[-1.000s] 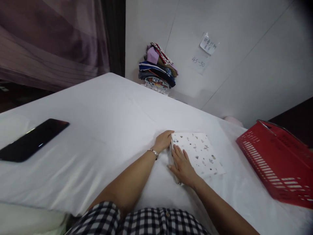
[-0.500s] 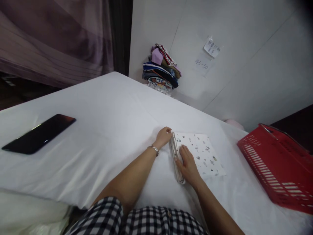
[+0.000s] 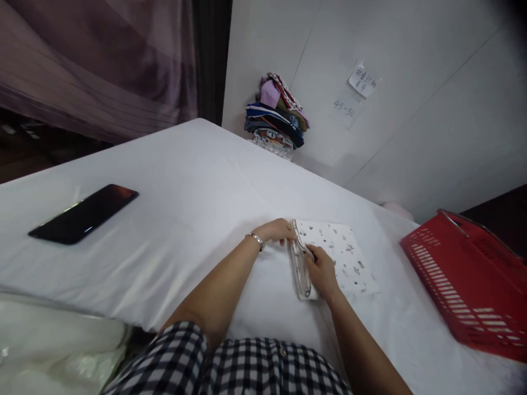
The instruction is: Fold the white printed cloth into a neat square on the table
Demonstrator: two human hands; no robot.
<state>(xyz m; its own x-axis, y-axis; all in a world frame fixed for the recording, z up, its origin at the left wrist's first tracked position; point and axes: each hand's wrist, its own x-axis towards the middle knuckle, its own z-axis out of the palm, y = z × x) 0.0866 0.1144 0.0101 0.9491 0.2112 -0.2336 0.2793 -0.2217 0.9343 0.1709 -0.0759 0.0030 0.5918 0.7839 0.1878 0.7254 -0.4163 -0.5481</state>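
Note:
A folded white cloth with small printed motifs lies on the white sheet of the bed, right of centre. My left hand, with a bracelet at the wrist, pinches the far end of the cloth's left edge. My right hand is closed on the same edge nearer to me, lifting the folded layers slightly off the sheet.
A red plastic basket stands at the right edge of the bed. A black phone lies on the sheet at the left. A pile of folded clothes sits by the white wall at the back. My checked garment fills the bottom.
My right hand went from lying flat on the cloth to gripping its left edge. My left hand closed on that edge too, and the edge has risen a little.

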